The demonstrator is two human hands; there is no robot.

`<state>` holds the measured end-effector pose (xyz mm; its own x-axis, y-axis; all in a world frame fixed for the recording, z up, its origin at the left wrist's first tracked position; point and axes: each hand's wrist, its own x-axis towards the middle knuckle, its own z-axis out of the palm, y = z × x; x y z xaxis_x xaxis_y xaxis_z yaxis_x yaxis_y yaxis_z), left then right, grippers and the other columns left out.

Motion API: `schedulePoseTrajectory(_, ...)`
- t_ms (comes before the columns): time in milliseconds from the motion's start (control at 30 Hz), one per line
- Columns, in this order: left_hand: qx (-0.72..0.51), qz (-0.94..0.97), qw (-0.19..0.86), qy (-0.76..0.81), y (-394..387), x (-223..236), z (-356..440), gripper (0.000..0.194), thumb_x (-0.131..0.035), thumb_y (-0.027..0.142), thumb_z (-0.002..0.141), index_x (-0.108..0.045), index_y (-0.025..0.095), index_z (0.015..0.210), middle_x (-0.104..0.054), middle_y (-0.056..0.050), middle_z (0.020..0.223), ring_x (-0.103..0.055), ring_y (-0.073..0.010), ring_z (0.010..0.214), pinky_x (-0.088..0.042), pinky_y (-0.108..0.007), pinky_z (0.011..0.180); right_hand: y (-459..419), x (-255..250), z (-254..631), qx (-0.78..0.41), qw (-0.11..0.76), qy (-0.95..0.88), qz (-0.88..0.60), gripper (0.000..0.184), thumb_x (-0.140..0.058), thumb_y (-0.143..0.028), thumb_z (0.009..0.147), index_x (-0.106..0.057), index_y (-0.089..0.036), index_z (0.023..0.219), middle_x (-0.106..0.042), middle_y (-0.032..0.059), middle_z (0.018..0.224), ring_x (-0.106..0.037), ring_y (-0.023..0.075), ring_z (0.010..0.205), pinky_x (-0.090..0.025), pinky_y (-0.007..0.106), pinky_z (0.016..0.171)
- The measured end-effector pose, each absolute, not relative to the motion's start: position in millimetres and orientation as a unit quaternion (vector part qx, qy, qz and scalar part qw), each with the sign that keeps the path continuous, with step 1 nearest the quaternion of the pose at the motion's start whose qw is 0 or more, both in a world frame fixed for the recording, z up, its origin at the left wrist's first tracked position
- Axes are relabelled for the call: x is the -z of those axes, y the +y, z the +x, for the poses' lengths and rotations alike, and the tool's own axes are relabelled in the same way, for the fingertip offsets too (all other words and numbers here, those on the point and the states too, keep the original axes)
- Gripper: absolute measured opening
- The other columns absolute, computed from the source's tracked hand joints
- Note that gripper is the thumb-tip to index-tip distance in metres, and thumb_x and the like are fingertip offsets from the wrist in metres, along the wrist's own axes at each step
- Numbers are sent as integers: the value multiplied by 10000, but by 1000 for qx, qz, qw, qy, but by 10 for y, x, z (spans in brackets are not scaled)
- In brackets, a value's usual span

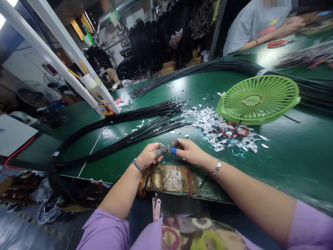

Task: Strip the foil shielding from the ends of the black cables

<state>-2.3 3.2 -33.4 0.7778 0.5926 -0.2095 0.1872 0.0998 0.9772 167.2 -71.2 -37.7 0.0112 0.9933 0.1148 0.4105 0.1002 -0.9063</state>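
Observation:
Close together over the table's front edge, both my hands are closed in a pinch. My left hand (152, 153), with grey wrapping on its fingers, grips the end of a black cable. Thin coloured wires (168, 149) fan out in the small gap between the hands. My right hand (188, 151), its thumb tip covered in blue, pinches these wires; the exact hold is hidden by the fingers. Just below lies a tape-covered block (174, 178) at the table edge. Beyond the hands, a bundle of black cables (140, 132) points its cut ends to the right.
A green fan (257, 99) stands right, above a heap of white and blue scraps (208, 126) with red-handled scissors (243, 131). Another black cable bundle (197, 67) arcs behind. A white post (75, 73) rises at left. Across the green table (281, 159) sits a co-worker (249, 27).

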Motion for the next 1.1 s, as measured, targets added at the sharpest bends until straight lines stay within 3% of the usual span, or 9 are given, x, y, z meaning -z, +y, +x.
schedulePoseTrajectory(133, -134, 657, 674, 310, 35, 315, -11, 574, -687, 698, 592, -489, 166, 675, -450, 87, 419, -260, -13, 295, -146, -178, 321, -760, 399, 1646, -129, 413, -670, -603, 134, -520, -163, 703, -410, -227, 661, -462, -16, 611, -368, 130, 562, -287, 258, 539)
schedulePoseTrajectory(400, -122, 645, 686, 313, 48, 333, -35, 570, -688, 694, 589, -492, 168, 684, -445, 87, 414, -246, -14, 293, -126, -184, 327, -748, 357, 1726, -74, 340, -769, -536, 187, -462, -59, 641, -401, -231, 687, -479, -13, 632, -404, 144, 579, -295, 250, 559)
schedulePoseTrajectory(533, -114, 647, 687, 311, 52, 334, -29, 553, -696, 674, 595, -488, 169, 683, -447, 86, 418, -253, -15, 296, -126, -183, 330, -781, 357, 1698, -25, 362, -767, -530, 192, -463, -47, 643, -417, -226, 694, -503, 3, 660, -429, 153, 611, -294, 256, 569)
schedulePoseTrajectory(667, -129, 636, 695, 311, 52, 332, -40, 563, -703, 678, 584, -488, 166, 681, -443, 89, 411, -245, -13, 292, -121, -183, 326, -784, 377, 1692, -46, 360, -792, -490, 192, -464, -46, 637, -413, -225, 684, -506, 5, 665, -430, 151, 614, -306, 255, 575)
schedulePoseTrajectory(800, -132, 622, 704, 316, 62, 324, -35, 590, -711, 695, 549, -498, 164, 692, -429, 98, 394, -236, -14, 284, -120, -182, 320, -728, 387, 1741, -92, 371, -746, -545, 166, -472, -72, 666, -414, -228, 682, -483, -8, 645, -412, 147, 602, -309, 260, 580)
schedulePoseTrajectory(1000, -136, 616, 707, 320, 76, 324, -21, 576, -721, 678, 556, -491, 166, 687, -432, 97, 388, -235, -15, 280, -110, -181, 316, -724, 363, 1731, -208, 404, -706, -544, 117, -519, -236, 778, -445, -225, 688, -451, -34, 591, -377, 128, 561, -316, 259, 553)
schedulePoseTrajectory(1100, -125, 621, 706, 318, 72, 321, -18, 570, -720, 676, 557, -493, 166, 675, -431, 97, 386, -234, -15, 280, -111, -180, 315, -731, 361, 1688, -249, 414, -689, -541, 183, -541, -294, 784, -438, -220, 653, -436, -38, 575, -362, 123, 559, -305, 258, 543)
